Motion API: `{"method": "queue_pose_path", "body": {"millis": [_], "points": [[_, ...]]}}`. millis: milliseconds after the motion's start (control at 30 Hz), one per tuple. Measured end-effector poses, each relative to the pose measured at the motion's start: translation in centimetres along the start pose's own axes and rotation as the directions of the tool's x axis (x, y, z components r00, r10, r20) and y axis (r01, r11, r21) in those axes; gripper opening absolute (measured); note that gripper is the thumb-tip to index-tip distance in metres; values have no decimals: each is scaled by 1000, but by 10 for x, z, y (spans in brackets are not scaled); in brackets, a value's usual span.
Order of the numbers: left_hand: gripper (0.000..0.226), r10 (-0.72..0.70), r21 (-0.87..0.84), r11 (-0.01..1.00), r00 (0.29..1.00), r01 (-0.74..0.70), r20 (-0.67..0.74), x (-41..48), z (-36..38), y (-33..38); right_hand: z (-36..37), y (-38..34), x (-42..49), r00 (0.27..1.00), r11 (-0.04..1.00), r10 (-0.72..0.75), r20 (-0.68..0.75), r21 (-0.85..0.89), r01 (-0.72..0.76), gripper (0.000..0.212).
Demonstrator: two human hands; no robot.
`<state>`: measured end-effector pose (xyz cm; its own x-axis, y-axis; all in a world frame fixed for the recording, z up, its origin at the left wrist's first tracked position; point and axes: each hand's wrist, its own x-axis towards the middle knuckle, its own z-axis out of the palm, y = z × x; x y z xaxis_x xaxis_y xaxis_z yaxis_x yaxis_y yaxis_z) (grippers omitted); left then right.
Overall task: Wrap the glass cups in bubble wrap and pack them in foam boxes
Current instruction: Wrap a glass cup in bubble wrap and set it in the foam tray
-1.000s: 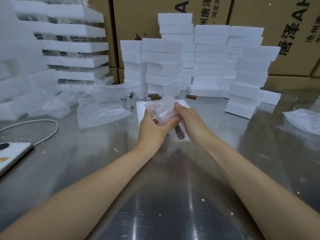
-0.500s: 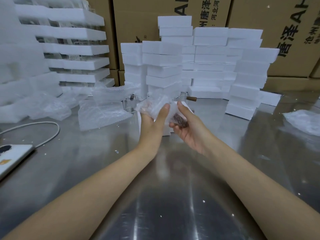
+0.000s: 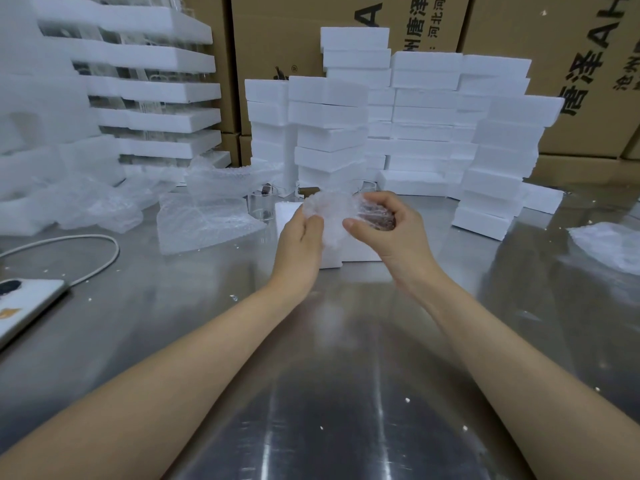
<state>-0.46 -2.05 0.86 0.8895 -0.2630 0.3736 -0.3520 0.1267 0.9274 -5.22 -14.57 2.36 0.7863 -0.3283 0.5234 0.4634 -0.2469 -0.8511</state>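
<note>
The left hand [image 3: 299,237] and right hand [image 3: 391,233] gripped the cup [image 3: 367,214] inside its bubble wrap [image 3: 325,209]; it seemed light, fragile, slippery, and best held round its sides.

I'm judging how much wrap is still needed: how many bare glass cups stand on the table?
2 visible: one glass cup left of the foam box, another cup's rim beyond the right hand. Others may be hidden behind it.

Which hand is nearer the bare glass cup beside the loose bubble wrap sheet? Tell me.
Left. The left hand is just right of the bare glass cup; the right hand is farther right, beyond the wrapped cup that both hands hold.
</note>
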Motion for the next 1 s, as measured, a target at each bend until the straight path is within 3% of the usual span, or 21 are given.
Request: {"method": "queue_pose_path", "body": {"millis": [100, 233, 333, 467, 600, 700, 867, 933, 1000], "points": [[37, 0, 5, 1000, 997, 0, -83, 5, -3, -3, 6, 0, -4, 998, 995, -70, 10, -69, 70, 44], [36, -3, -134, 991, 986, -20, -165, 5, 1, -3, 18, 5, -10, 995, 996, -88, -48, -15, 87, 75], [45, 94, -150, 983, 991, -107, -94, -2, 7, 2, 34, 14, -19, 998, 998, -58, -40, -10, 58, 59], [46, 190, 74, 978, 977, -197, 91, -11, 9, 5, 27, 17, -13, 958, 971, 174, -226, 200, -129, 19], [36, 273, 336, 892, 953, -302, 134, -12, 6, 5, 21, 19, -6, 944, 958, 264, -197, 172, -231, 21], [21, 330, 416, 845, 940, -337, 91, -5, -2, 5, 27, 17, -13, 976, 984, 168, -139, 85, -157, 20], [25, 325, 397, 880, 940, -262, -101, 5, -10, 6, 35, 11, -22, 997, 994, -66, 47, -87, 70, 20], [31, 377, 409, 858, 922, -312, -87, 2, -8, 6, 34, 11, -22, 993, 986, -110, 30, -119, 113, 18], [18, 388, 444, 827, 922, -344, -8, -1, -4, 2, 30, 13, -23, 995, 989, -100, -7, -114, 98, 23]]}}
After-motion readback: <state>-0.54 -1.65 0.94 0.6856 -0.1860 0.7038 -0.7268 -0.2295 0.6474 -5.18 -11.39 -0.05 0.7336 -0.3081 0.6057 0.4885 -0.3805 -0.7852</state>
